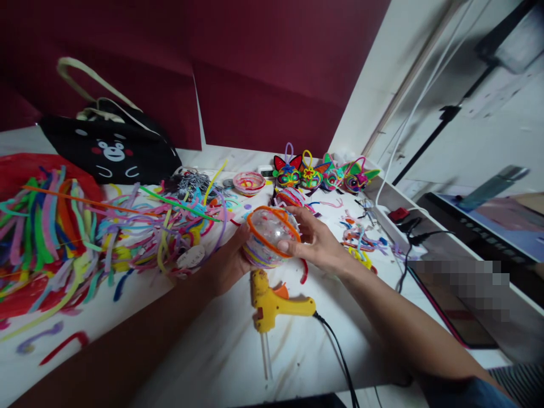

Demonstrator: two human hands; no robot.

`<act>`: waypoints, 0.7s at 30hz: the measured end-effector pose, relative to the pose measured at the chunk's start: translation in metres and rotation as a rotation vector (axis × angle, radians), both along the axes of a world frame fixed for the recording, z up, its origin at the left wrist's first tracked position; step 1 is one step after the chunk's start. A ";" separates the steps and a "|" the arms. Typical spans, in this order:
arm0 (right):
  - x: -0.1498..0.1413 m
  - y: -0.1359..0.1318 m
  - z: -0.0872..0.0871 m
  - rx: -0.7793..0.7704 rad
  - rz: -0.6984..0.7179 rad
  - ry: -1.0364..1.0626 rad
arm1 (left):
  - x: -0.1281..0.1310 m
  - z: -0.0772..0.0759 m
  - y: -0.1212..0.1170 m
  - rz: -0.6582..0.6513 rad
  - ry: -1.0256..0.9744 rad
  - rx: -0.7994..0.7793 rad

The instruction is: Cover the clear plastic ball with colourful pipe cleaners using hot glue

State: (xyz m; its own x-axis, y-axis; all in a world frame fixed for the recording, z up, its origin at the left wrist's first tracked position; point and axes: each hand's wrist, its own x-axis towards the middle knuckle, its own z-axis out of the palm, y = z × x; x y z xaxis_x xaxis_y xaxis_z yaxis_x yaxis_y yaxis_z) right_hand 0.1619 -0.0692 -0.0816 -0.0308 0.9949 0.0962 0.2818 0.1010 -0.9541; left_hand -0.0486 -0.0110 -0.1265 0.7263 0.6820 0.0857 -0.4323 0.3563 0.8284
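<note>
The clear ball [272, 229] is just beyond the glue gun [264, 303], cupped in the curled left hand [232, 258] and gripped by thumb and bent fingers of the right hand [322, 243]. Coloured rows [261, 260] and orange strips [278, 213] are on; the dome between looks uncovered.

Ball [274, 235]: clear with red flecks, orange bands, purple stripes below. Glue gun [264, 309], nearer than the ball: yellow; trigger [281, 291] orange, stick [266, 358] clear, cord [334, 334] black. Left of the ball: strips [50, 218] in green, pink, blue, orange and yellow over a red sheet [87, 165]. Beyond the ball: bowl [250, 191] ringed red and pink; four ornaments [288, 177], multicoloured. Beyond and left of the ball: bag [147, 153], black, print white with red cheeks. Counter [225, 351]: white, tan-veined.
</note>
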 end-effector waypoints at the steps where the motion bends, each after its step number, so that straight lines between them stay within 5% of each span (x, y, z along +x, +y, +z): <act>1: 0.000 0.000 0.000 -0.003 0.006 0.022 | 0.000 -0.001 0.000 -0.001 0.003 -0.004; 21: -0.002 0.000 0.002 -0.042 0.032 0.087 | -0.002 -0.009 0.005 0.006 0.008 -0.045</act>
